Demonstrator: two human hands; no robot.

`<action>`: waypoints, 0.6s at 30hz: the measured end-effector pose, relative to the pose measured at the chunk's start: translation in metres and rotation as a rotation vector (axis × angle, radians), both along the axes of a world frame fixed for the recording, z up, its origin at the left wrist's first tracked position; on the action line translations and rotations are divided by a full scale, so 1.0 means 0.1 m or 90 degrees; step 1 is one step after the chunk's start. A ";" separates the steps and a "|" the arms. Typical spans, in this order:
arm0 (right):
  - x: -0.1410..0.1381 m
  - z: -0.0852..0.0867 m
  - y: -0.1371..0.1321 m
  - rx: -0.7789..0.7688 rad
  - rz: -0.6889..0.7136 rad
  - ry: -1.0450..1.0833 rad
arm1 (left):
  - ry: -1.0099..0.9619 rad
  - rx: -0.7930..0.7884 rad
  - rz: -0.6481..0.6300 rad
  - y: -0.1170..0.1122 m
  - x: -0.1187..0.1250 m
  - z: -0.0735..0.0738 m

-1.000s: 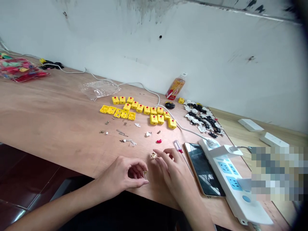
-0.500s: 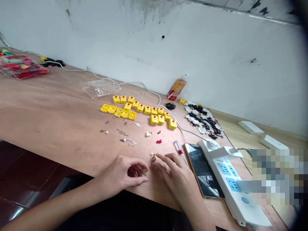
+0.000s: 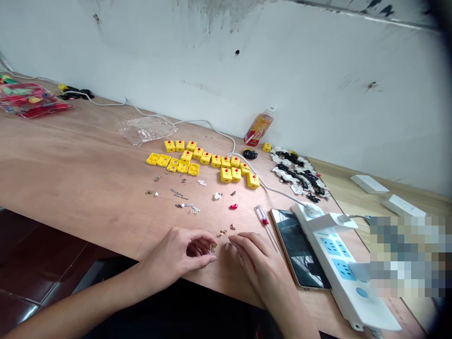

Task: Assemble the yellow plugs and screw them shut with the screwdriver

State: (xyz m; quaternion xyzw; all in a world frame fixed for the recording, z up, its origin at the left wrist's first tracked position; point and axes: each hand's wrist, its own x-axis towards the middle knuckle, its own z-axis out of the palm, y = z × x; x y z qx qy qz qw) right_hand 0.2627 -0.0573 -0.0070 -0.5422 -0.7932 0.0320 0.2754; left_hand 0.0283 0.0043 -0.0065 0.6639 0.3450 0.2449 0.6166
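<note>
Where the worktop meets the lower centre of the frame, the left hand is curled, with thumb and forefinger pinched on a small brass piece. The right hand lies just right of it, palm down, fingers loosely spread and holding nothing, its tips close to that piece. Loose brass bits lie just above. A red-handled screwdriver and a phone sit further right.

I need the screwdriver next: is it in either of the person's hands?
No, the red-handled screwdriver lies on the table between the right hand and the phone.
</note>
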 end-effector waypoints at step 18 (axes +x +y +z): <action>-0.33 -0.04 -0.16 -0.095 0.055 0.431 | -0.040 -0.043 -0.025 0.00 -0.03 0.06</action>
